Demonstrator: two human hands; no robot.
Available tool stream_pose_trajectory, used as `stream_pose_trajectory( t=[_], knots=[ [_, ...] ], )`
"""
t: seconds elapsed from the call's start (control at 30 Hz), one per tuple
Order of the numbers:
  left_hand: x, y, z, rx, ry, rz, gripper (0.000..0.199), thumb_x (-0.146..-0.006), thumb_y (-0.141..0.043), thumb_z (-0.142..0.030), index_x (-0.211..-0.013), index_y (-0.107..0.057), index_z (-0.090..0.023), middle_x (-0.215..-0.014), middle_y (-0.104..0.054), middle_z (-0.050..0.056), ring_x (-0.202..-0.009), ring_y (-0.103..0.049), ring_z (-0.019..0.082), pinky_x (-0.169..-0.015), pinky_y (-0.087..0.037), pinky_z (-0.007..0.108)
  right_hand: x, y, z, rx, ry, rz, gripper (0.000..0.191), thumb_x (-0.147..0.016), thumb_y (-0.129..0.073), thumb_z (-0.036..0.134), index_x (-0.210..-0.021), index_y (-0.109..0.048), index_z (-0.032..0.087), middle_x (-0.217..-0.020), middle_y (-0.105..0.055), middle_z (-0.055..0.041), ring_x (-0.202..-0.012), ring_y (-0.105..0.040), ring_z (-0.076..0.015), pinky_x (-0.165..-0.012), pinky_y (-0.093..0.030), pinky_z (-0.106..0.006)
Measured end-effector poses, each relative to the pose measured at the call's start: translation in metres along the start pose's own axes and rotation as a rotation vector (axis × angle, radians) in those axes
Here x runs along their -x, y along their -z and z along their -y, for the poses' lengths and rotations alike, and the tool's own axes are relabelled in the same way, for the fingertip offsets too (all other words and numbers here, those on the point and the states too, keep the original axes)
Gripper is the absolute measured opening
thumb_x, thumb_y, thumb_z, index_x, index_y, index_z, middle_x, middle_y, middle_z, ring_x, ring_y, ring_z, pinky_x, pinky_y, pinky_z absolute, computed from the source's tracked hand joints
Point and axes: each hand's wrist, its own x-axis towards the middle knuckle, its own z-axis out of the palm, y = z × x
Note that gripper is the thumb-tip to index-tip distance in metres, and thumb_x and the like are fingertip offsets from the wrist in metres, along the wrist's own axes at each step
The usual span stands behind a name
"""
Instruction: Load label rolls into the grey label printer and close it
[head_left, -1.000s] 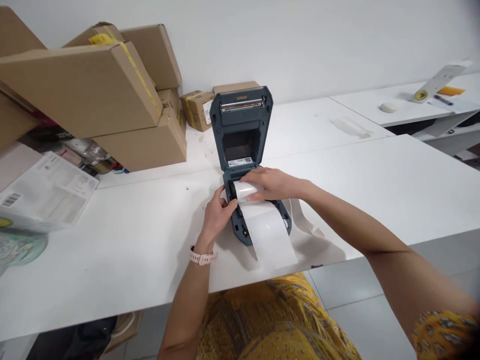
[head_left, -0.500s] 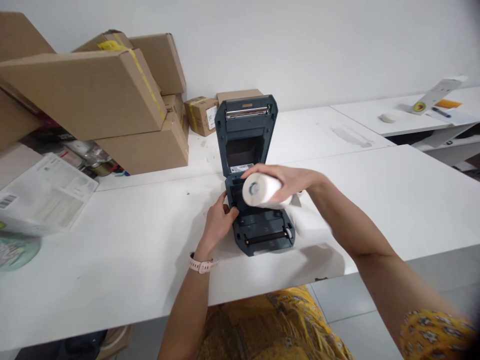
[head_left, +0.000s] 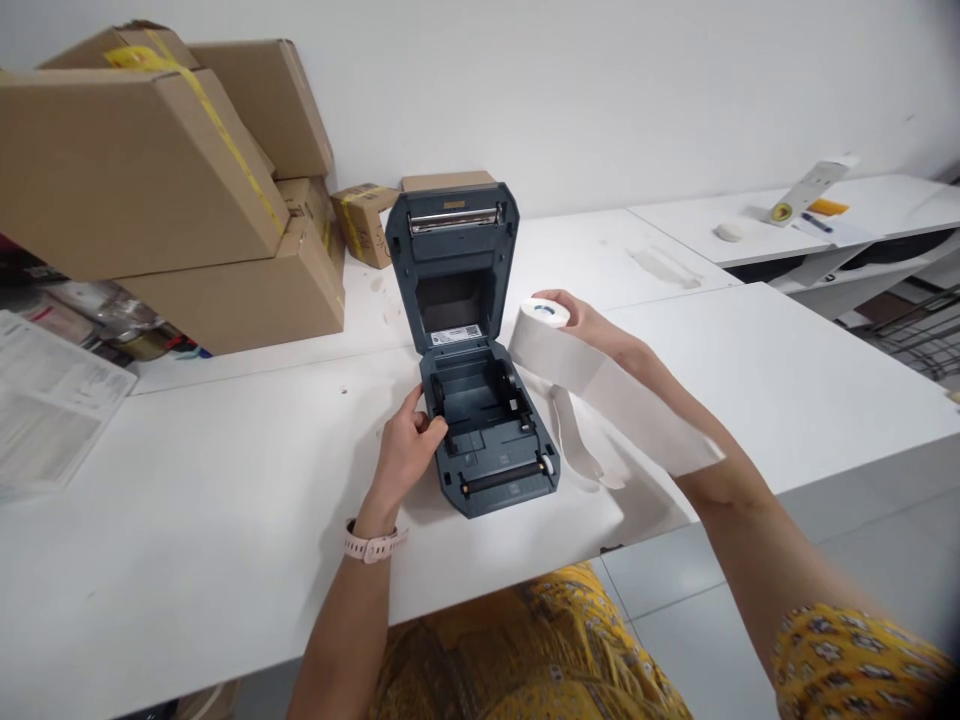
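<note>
A dark grey label printer [head_left: 480,440] stands on the white table with its lid [head_left: 455,255] raised and its roll bay bare. My left hand [head_left: 409,440] grips the left side of the printer, thumb over the inner edge beside the black roll holder. To the right of the printer, my right hand [head_left: 592,325] holds a white label roll [head_left: 546,314] tilted, core end up. A loose tail of labels [head_left: 645,410] unrolls from it toward my right forearm. Beside the printer a curled paper strip [head_left: 574,440] lies on the table.
Stacked cardboard boxes [head_left: 225,310] fill the back left, with a small taped box [head_left: 364,225] behind the printer. A plastic-wrapped pack [head_left: 52,400] lies at far left. Tape [head_left: 781,212] and a pen [head_left: 817,222] rest on the far-right table. The table's front edge runs close to my body.
My right hand has lifted the label roll out from over the printer bay to the right and turned it more upright. The tail now hangs in view. My left hand stays on the printer.
</note>
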Motion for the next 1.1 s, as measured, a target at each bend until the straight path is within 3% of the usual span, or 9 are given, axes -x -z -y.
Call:
stream_pose_trajectory(
  t=[0.17,0.33,0.47,0.6,0.77,0.87,0.97,1.03,1.1],
  knots=[
    [0.0,-0.001,0.0,0.009,0.019,-0.001,0.074,-0.084,-0.06,-0.033,-0.155,-0.05,-0.015,-0.059,-0.047,-0.008,-0.059,-0.045,0.014,-0.061,-0.036,0.027,-0.009,0.007,-0.02,0.106,0.004,0.044,0.073,-0.059,-0.089,0.046,-0.121,-0.055,0.026,-0.122,-0.065,-0.0068,-0.098,-0.064,-0.0225,-0.076,-0.056,-0.033],
    [-0.001,-0.001,0.001,0.012,0.018,-0.006,0.073,-0.084,-0.06,-0.033,-0.154,-0.051,-0.016,-0.059,-0.047,-0.008,-0.06,-0.045,0.013,-0.062,-0.036,0.026,-0.011,-0.001,-0.032,0.192,-0.052,0.098,0.074,-0.065,-0.088,0.041,-0.128,-0.054,0.026,-0.121,-0.066,-0.0074,-0.101,-0.065,-0.0242,-0.08,-0.057,-0.036],
    [0.0,0.0,0.0,0.021,0.027,0.0,0.074,-0.085,-0.06,-0.035,-0.156,-0.048,-0.015,-0.059,-0.048,-0.008,-0.059,-0.046,0.013,-0.061,-0.037,0.026,-0.003,0.006,-0.041,0.19,-0.065,0.147,0.083,-0.068,-0.088,0.043,-0.142,-0.052,0.027,-0.139,-0.064,-0.0103,-0.125,-0.062,-0.0287,-0.102,-0.055,-0.044],
    [0.0,0.0,0.0,0.025,0.027,0.003,0.075,-0.085,-0.061,-0.037,-0.156,-0.048,-0.015,-0.06,-0.048,-0.008,-0.059,-0.048,0.014,-0.061,-0.038,0.027,0.026,0.029,-0.054,-0.07,-0.03,0.023,0.069,-0.082,-0.076,0.053,-0.144,-0.054,0.031,-0.15,-0.063,-0.0093,-0.14,-0.058,-0.0258,-0.119,-0.044,-0.048],
    [0.0,-0.001,0.0,0.012,0.02,-0.008,0.075,-0.084,-0.062,-0.036,-0.155,-0.049,-0.014,-0.059,-0.046,-0.009,-0.058,-0.044,0.013,-0.061,-0.038,0.027,0.067,0.02,-0.073,-0.063,-0.136,0.092,0.063,-0.074,-0.086,0.045,-0.131,-0.065,0.029,-0.147,-0.065,-0.0105,-0.132,-0.063,-0.0279,-0.102,-0.057,-0.044],
    [0.0,-0.001,-0.001,-0.011,-0.001,-0.002,0.073,-0.084,-0.06,-0.033,-0.155,-0.051,-0.016,-0.058,-0.046,-0.008,-0.058,-0.042,0.013,-0.06,-0.037,0.026,0.08,0.004,-0.079,-0.075,-0.153,0.061,0.057,-0.072,-0.086,0.051,-0.121,-0.069,0.025,-0.126,-0.075,-0.0102,-0.11,-0.072,-0.0272,-0.094,-0.06,-0.045],
    [0.001,-0.001,-0.002,-0.003,-0.018,0.007,0.071,-0.085,-0.058,-0.03,-0.155,-0.051,-0.018,-0.058,-0.045,-0.008,-0.058,-0.041,0.013,-0.06,-0.035,0.025,0.087,0.004,-0.066,-0.137,-0.097,-0.011,0.06,-0.076,-0.079,0.065,-0.122,-0.067,0.029,-0.114,-0.076,-0.0091,-0.103,-0.074,-0.03,-0.091,-0.06,-0.05],
    [0.001,-0.002,-0.001,0.008,-0.028,0.011,0.07,-0.086,-0.057,-0.03,-0.155,-0.05,-0.019,-0.059,-0.045,-0.008,-0.058,-0.041,0.013,-0.06,-0.035,0.025,0.089,0.006,-0.041,-0.17,0.012,-0.04,0.063,-0.079,-0.07,0.074,-0.128,-0.064,0.035,-0.114,-0.077,-0.008,-0.103,-0.074,-0.0316,-0.092,-0.06,-0.052],
    [0.001,-0.003,0.0,0.008,-0.032,0.012,0.07,-0.087,-0.056,-0.03,-0.156,-0.05,-0.018,-0.059,-0.045,-0.008,-0.058,-0.041,0.013,-0.06,-0.035,0.025,0.087,0.0,-0.007,-0.108,0.108,0.047,0.061,-0.083,-0.067,0.073,-0.133,-0.061,0.039,-0.113,-0.077,-0.007,-0.099,-0.075,-0.0315,-0.088,-0.06,-0.051]
  ],
)
